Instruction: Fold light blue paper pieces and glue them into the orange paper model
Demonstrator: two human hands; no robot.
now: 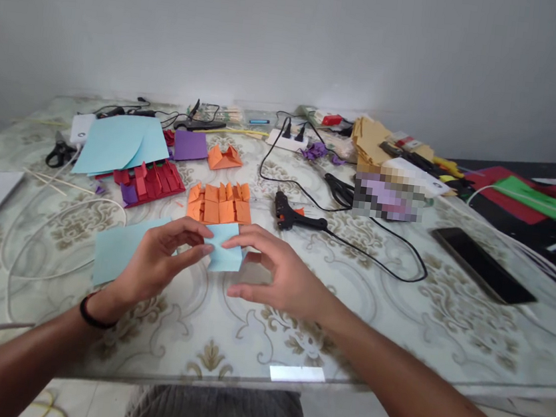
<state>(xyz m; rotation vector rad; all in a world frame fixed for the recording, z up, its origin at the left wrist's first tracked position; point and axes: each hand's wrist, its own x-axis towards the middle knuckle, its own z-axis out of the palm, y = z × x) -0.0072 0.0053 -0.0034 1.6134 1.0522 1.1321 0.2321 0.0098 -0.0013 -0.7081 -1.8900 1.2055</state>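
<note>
Bare forearms reach in over the near edge of the bench (pixel 378 300), a dark band (pixel 95 313) round the left wrist. Between the hands is a small folded light-blue paper (pixel 225 256), just on the near side of the orange folded block (pixel 219 203). The left hand (pixel 154 258) grips its left side between thumb and fingers; the right hand (pixel 283 273) lays fingertips on its right part — thumb spread away, hand open.

A flat light-blue sheet (pixel 114 257) lies partly behind the left hand. Beyond it sit a red folded block (pixel 153 184), larger light-blue sheets (pixel 119 143), a purple square (pixel 190 145) and an orange folded piece (pixel 224 157). To the right are a black glue gun (pixel 297 217) — its cord looping over the patterned cover — and, farther right, a dark phone (pixel 482 265).
</note>
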